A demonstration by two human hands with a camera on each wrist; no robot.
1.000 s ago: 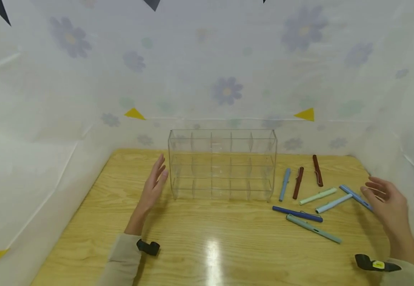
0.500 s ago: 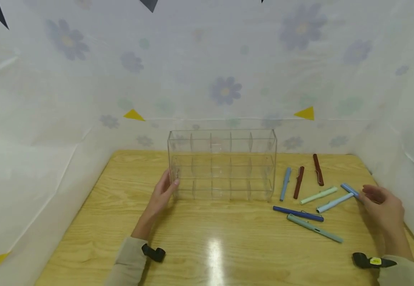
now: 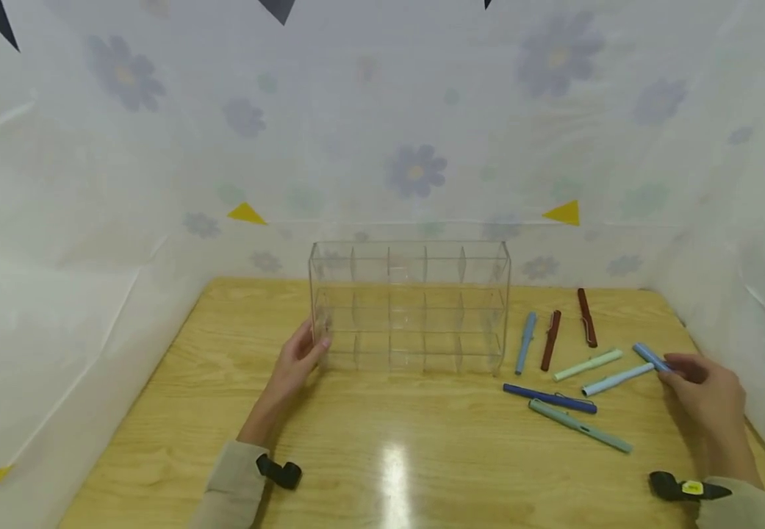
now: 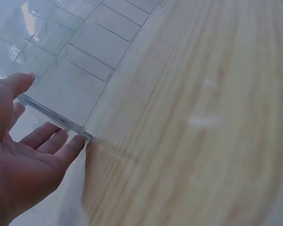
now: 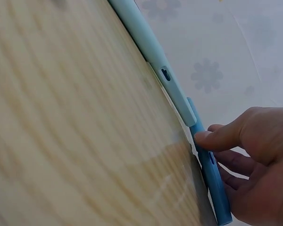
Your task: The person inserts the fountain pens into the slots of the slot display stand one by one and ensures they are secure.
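Note:
A clear acrylic organizer (image 3: 408, 319) with several compartments stands upright at the back middle of the table. My left hand (image 3: 295, 360) grips its left side wall low down; in the left wrist view, the thumb lies over the front edge and the fingers reach along the outside. On the far right, my right hand (image 3: 709, 393) pinches a medium-blue pen (image 3: 649, 354) between thumb and fingers. The right wrist view shows this pen (image 5: 212, 174) with its far end against a pale-blue pen (image 5: 165, 70), which lies on the table.
Left of the right hand lie more pens: a light-green pen (image 3: 587, 364), a dark-blue pen (image 3: 550, 398), a grey-green pen (image 3: 579, 426), a grey-blue pen (image 3: 525, 344) and two dark-red pens (image 3: 550, 340). White flowered sheeting (image 3: 415, 110) encloses the wooden table (image 3: 356, 441).
The left hand has moved from beside the organizer onto its left side wall. My right hand has come down and inward, and its fingers have closed on the medium-blue pen.

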